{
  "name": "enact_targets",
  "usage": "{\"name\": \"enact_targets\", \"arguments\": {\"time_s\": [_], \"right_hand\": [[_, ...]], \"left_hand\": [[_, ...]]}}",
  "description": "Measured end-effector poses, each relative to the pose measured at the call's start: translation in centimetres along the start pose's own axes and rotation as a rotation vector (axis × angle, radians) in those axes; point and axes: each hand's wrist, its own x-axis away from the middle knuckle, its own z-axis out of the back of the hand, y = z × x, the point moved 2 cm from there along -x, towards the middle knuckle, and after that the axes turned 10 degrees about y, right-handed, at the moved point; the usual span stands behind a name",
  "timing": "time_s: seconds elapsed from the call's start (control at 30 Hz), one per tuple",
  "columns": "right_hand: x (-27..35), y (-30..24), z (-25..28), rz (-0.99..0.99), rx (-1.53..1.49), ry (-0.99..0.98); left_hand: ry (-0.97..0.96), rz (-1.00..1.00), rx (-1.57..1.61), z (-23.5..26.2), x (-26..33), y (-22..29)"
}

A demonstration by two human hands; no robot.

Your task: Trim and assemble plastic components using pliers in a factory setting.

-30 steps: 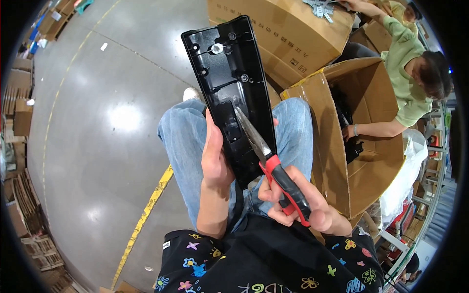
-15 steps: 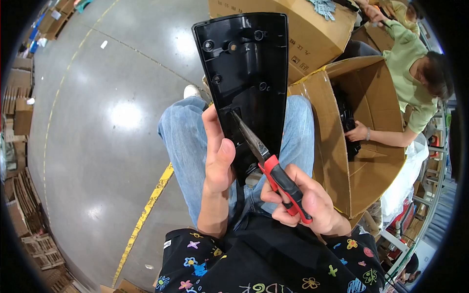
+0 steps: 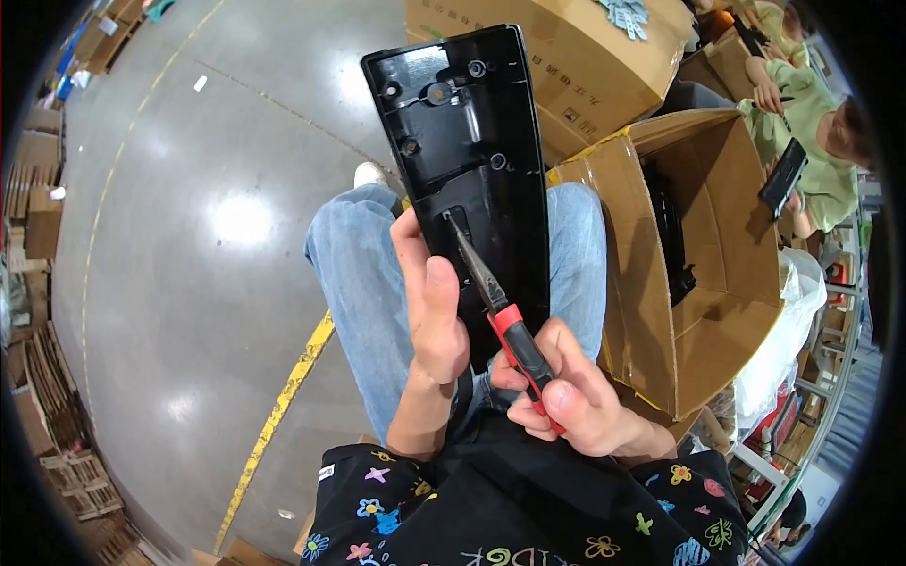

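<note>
A long black plastic cover [image 3: 472, 132] with raised screw posts inside tilts up over my lap. My left hand [image 3: 436, 316] grips its left edge, thumb on the inner face and fingers behind. In my right hand [image 3: 576, 396] is a pair of needle-nose pliers [image 3: 514, 330] with red and black handles. The tips of the pliers meet the inside of the cover near a small recess at its left side. Whether the jaws pinch anything there is too small to tell.
An open cardboard box [image 3: 727, 198] with black parts inside stands at my right. Beyond it is a closed carton [image 3: 557, 66] with grey gloves [image 3: 625, 17] on top. A co-worker in a green shirt [image 3: 802, 104] holds a black part [image 3: 783, 177]. Yellow tape [image 3: 283, 406] marks the floor.
The cover has tilted and shifted slightly left. My right hand and the pliers have moved a little left and turned more upright. The co-worker has lifted a black part out of the box.
</note>
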Motion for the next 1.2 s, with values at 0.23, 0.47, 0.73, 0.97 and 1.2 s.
{"name": "enact_targets", "arguments": {"time_s": [0.23, 0.47, 0.73, 0.97, 1.2], "right_hand": [[-0.4, -1.3, 2.0, -0.401, -0.479, -0.291], [0.0, -1.6, -1.2, -0.523, -0.715, 0.0], [-0.6, -2.2, -0.1, -0.325, -0.231, -0.166], [-1.9, -5.5, 0.1, 0.739, 1.355, 0.104], [-3.6, -7.0, 0.4, 1.161, 1.9, 0.191]], "left_hand": [[-0.046, -0.072, -0.072, 0.9, 0.4, -0.2], [-0.01, 0.284, 0.26, -2.4, 1.6, 1.3], [-0.111, 0.133, 0.499, -2.6, 1.4, 0.6], [0.077, -0.179, -0.166, 0.7, 0.5, 1.3], [0.068, -0.268, -0.09, 0.6, -0.2, 2.0]]}}
